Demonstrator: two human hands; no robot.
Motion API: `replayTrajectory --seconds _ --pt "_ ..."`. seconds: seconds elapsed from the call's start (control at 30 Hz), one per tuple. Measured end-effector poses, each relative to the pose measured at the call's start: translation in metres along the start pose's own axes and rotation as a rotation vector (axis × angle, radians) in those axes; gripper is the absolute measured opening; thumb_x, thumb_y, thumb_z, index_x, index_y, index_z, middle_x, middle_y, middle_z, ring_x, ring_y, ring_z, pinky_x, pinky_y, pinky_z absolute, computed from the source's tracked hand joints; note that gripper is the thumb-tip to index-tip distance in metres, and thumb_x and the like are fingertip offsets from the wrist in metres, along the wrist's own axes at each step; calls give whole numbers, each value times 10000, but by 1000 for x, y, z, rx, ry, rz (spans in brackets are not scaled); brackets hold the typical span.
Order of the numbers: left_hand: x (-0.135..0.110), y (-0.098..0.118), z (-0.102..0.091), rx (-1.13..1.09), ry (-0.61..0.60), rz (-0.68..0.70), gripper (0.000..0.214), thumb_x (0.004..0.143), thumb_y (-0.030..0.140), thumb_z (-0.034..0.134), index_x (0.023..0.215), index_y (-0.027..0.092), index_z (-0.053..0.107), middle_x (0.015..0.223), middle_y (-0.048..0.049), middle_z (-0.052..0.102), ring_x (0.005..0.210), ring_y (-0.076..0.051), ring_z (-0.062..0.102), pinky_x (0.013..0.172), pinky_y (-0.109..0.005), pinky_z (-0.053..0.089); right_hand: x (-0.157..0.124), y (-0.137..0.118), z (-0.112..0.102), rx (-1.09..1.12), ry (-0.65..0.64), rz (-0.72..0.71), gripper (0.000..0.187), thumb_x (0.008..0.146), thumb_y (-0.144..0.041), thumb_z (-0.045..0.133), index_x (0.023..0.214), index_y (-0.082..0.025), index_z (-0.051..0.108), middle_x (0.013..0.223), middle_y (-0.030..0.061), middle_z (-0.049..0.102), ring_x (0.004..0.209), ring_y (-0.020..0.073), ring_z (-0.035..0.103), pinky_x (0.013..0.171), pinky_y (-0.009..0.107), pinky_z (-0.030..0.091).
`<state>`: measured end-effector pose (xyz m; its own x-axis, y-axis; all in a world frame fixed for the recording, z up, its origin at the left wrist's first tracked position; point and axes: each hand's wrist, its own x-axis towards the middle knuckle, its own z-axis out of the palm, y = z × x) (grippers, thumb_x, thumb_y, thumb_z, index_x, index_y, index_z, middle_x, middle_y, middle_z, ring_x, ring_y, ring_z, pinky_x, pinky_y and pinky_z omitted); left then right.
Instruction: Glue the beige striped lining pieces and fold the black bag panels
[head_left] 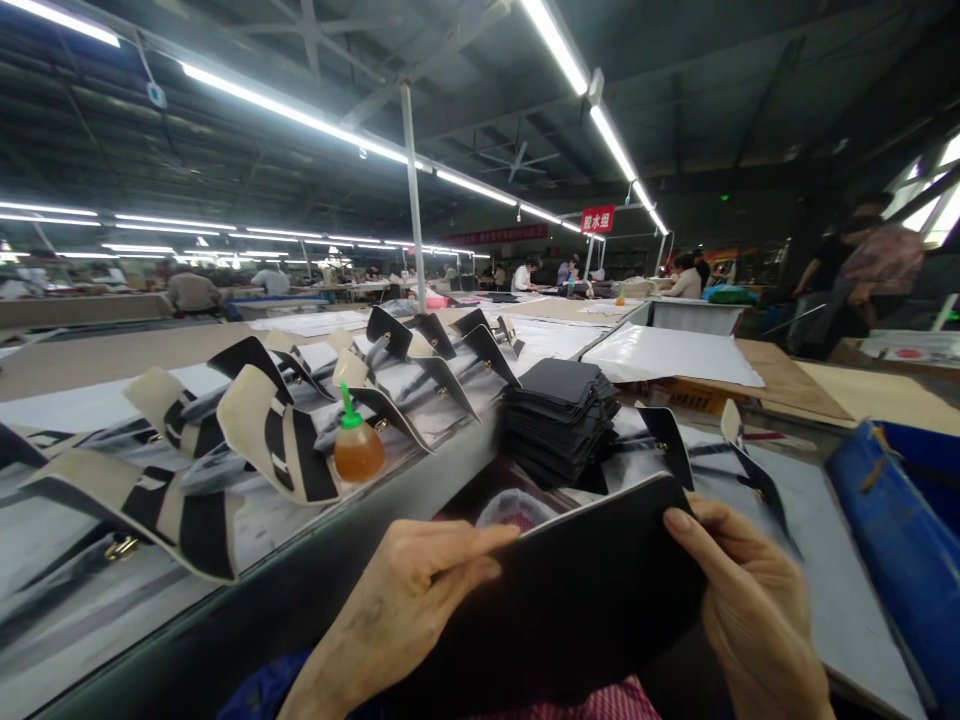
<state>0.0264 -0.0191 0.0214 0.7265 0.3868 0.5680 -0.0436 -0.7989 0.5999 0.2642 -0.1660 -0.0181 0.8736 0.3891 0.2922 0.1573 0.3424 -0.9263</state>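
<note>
Both of my hands hold one flat black leather panel (pixel 585 590) low in the middle of the view. My left hand (pixel 405 600) pinches its left edge, thumb on top. My right hand (pixel 750 600) grips its right top corner, fingers curled round the edge. Just beyond the panel stands a stack of black cut pieces (pixel 559 415). A small bottle of amber liquid with a green nozzle (pixel 357 445) stands to the left of the stack.
Rows of curled cream-and-black pieces (pixel 277 440) with brass studs lie on the long table to the left. A blue bin (pixel 900 530) is at right, white sheets (pixel 667 355) and a cardboard box behind. Other people work at distant tables.
</note>
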Motion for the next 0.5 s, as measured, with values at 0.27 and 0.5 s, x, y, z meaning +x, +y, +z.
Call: replayTrajectory --seconds 0.27,0.5 --pt "19 -3 26 152 229 187 216 940 110 598 1031 82 793 713 -49 730 559 -127 688 538 -162 525 -8 -17 7 -188 43 -161 325 685 -518 850 743 -225 720 821 7 713 726 154 621 639 225 492" --pt "20 8 33 -113 182 137 200 938 100 614 1023 127 794 735 -26 713 594 -101 660 578 -136 522 0 -13 0 -91 -33 -193 271 674 -473 870 702 -248 721 788 16 708 713 161 612 615 228 488"
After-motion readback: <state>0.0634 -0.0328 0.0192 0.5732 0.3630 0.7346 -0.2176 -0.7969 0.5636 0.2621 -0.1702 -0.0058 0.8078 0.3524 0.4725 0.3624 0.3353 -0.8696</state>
